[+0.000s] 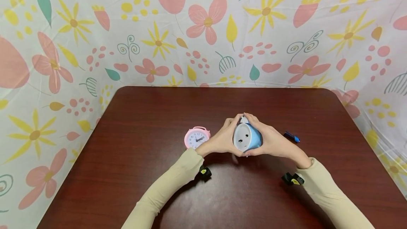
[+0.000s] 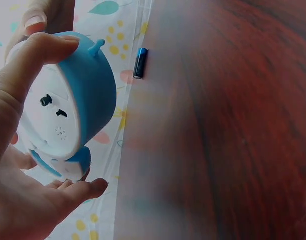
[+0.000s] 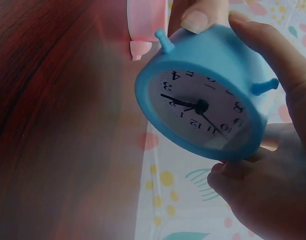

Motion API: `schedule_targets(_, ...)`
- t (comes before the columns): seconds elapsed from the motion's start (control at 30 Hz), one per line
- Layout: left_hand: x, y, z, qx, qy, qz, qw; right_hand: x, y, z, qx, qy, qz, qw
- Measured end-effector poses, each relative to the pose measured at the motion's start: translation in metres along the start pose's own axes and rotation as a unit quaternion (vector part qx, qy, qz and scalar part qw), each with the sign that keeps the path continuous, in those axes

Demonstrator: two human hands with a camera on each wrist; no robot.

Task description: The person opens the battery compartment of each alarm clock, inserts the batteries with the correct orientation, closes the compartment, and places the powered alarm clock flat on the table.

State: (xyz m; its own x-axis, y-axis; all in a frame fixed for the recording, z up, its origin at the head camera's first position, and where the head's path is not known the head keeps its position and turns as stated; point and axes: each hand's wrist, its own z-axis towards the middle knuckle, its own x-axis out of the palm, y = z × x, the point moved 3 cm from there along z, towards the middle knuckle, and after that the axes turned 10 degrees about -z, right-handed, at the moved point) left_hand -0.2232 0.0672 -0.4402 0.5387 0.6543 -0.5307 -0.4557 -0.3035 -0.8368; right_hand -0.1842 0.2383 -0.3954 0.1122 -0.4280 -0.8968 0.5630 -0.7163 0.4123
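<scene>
Between both hands is a blue alarm clock [image 1: 253, 139] with a white back, held above the table. My left hand [image 1: 225, 138] grips it from the left, and my right hand [image 1: 272, 141] grips it from the right. In the left wrist view, the white back of the blue clock [image 2: 58, 117] shows two black knobs, and its little feet point up. The right wrist view has the clock's dial [image 3: 197, 107] with its black hands and numerals upside down to that camera. A pink alarm clock [image 1: 196, 138] stands beside my left wrist, partly hidden by it.
A blue and black battery [image 1: 292, 136] lies on the dark wood table [image 1: 152, 112], right of my right hand. Black straps with yellow marks sit at both wrists. Behind the table hangs a flowered cloth [image 1: 178, 52].
</scene>
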Motion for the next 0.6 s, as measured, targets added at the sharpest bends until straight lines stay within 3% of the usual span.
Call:
schedule_targets(0.33, 0.0032, 0.0002, 0.0001, 0.000, 0.006, 0.022, 0.9997, 0.0046, 0.0002, 0.0014, 0.027, 0.002, 0.003, 0.9996)
schedule_targets(0.6, 0.0041, 0.0013, 0.0007, -0.017, 0.009, 0.045, 0.9988, 0.0072, 0.0001, 0.0025, 0.032, -0.010, 0.005, 0.9994)
